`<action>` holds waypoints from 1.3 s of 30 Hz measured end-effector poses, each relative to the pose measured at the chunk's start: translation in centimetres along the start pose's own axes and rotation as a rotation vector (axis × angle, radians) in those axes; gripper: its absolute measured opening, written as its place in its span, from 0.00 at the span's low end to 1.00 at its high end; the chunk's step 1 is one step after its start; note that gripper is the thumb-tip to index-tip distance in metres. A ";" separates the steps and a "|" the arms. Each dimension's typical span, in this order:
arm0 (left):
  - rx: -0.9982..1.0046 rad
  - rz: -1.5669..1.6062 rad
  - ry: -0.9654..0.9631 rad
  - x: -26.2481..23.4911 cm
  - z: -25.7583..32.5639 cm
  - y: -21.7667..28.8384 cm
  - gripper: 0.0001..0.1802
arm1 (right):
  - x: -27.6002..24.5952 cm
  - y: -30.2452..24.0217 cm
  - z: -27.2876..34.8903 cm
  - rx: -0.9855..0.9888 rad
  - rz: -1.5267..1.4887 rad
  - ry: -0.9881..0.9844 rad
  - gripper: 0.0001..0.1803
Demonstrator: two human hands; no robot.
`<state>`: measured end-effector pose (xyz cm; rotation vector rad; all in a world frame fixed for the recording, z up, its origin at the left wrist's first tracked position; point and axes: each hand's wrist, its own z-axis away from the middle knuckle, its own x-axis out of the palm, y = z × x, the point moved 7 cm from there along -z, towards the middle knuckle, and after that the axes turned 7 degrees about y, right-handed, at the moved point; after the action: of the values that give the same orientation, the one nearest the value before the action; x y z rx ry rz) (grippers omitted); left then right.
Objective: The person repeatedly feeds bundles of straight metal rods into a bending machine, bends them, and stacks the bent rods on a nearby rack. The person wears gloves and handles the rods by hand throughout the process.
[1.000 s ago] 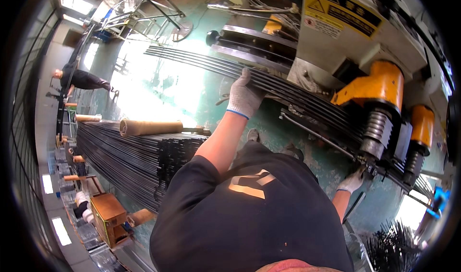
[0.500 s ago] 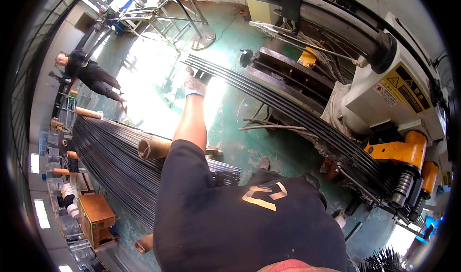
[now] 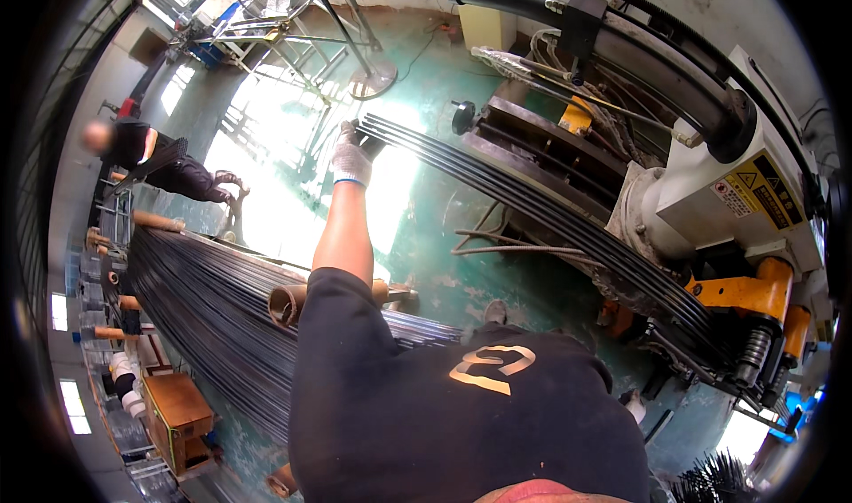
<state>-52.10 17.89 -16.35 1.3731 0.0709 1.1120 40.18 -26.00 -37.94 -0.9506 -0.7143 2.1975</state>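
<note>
My left hand (image 3: 352, 160), in a white knitted glove, reaches forward at the end of my outstretched arm. Its fingers are closed at the far ends of several long black metal tubes (image 3: 497, 173). A dark flat piece (image 3: 374, 142) shows between the glove and the tubes. Side by side, the tubes slant down to the right, to the orange-armed part (image 3: 741, 287) of a machine. Of my right hand (image 3: 633, 406) only a pale bit, apparently glove, shows past my torso; its fingers are hidden.
A large stack of dark tubes (image 3: 213, 312) lies at left, with brown cardboard-like rolls (image 3: 287, 306) by it. The white machine housing (image 3: 723, 188) stands at right. A co-worker (image 3: 169, 161) is at far left, and a metal frame (image 3: 293, 32) stands at the back.
The co-worker has turned and moved, now with a bundle of dark rods at the arm. My view has shifted slightly; my left hand stays at the tube ends.
</note>
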 end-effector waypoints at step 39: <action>-0.814 -0.174 -0.003 3.2 38.5 -42.7 0.31 | -3.2 -4.2 -20.2 -0.777 1.011 -0.347 0.19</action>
<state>-1.63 0.11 -37.72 0.6228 -0.2394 0.8455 58.92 -21.06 -45.71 -1.5645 -1.5832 3.0620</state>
